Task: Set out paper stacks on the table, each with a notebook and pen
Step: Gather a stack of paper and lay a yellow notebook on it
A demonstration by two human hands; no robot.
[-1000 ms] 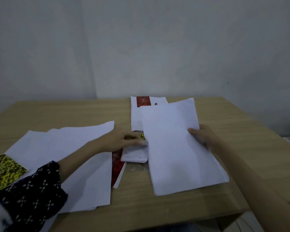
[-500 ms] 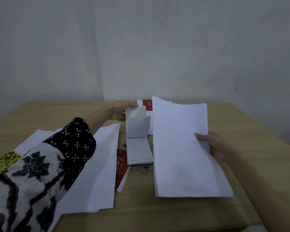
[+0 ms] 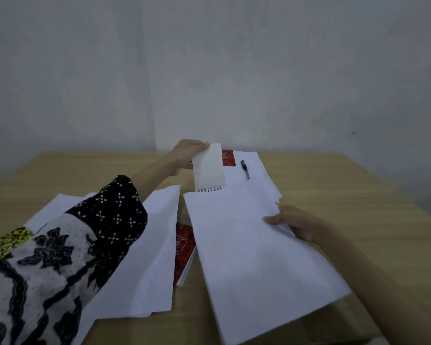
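Note:
My left hand (image 3: 184,153) pinches a white spiral notebook (image 3: 209,169) by its top edge and holds it upright above the table, coil at the bottom. My right hand (image 3: 296,224) grips the right edge of a white paper stack (image 3: 254,260) lying in front of me. Behind it lies another paper stack (image 3: 258,175) with a red notebook (image 3: 229,158) and a black pen (image 3: 245,169) on it. A third paper stack (image 3: 149,257) lies at the left, with a red spiral notebook (image 3: 184,247) partly under its right edge.
The wooden table (image 3: 346,190) ends at a grey wall behind. My patterned left sleeve (image 3: 67,257) covers much of the left paper stack. Bare wood shows on the right side and along the back left.
My left hand lifted the white notebook off the table and carried it up and away. My right hand slid the front paper stack leftward over the spot where the notebook lay.

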